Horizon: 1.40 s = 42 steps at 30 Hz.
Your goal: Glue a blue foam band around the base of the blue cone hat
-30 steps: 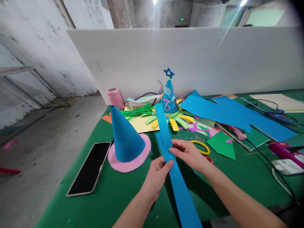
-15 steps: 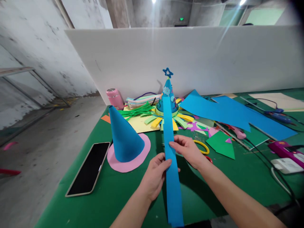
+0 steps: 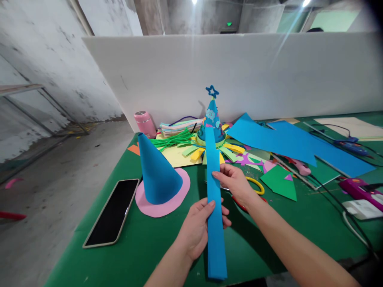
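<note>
A long blue paper strip (image 3: 214, 227) stands nearly upright between my two hands, above the green table (image 3: 143, 247). My left hand (image 3: 196, 229) pinches its lower part with thumb and fingers closed on it. My right hand (image 3: 236, 182) grips the strip higher up, fingers closed round its edge. A plain blue cone on a pink disc (image 3: 158, 175) stands to the left of my hands. Behind the strip is a decorated blue party hat (image 3: 212, 115) with a star on top and coloured paper rays around its base.
A phone (image 3: 113, 211) lies face up at the left table edge. Yellow-handled scissors (image 3: 254, 184) lie behind my right hand. Blue sheets (image 3: 287, 141), green scraps (image 3: 279, 181), a pink bottle (image 3: 145, 123), a glue gun (image 3: 357, 187) and cables fill the right and back. A white board walls off the far side.
The strip has swung from slanting to nearly upright. My left hand slid down it toward me; my right hand moved up and away slightly.
</note>
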Motion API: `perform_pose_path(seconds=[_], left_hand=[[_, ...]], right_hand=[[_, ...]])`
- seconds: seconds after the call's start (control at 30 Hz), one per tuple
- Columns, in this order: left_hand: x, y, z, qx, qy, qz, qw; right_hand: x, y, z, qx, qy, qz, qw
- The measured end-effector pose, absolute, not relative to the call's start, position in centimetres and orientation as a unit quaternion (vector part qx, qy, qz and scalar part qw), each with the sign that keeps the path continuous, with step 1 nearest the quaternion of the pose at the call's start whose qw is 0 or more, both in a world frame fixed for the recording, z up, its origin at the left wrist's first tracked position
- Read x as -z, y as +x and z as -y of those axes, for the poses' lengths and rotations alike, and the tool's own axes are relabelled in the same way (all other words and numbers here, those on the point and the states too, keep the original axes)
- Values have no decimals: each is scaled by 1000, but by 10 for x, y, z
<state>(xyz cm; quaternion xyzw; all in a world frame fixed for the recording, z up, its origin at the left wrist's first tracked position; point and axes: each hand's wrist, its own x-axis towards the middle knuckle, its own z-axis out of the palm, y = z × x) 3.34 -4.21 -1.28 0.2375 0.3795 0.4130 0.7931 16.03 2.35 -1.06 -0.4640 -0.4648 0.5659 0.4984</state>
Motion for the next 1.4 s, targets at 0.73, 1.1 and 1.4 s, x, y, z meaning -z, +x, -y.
perform_pose_path(seconds=[0.73, 1.1, 1.4], left_hand=[[11, 29, 36, -394, 266, -344, 810], [11, 30, 26, -415, 255, -338, 806], [17, 31, 14, -434, 228, -345, 801]], right_hand=[[14, 161, -47, -494, -481, 458, 561], [11, 163, -25, -527, -489, 425, 550], [31, 162, 80, -611, -486, 486, 393]])
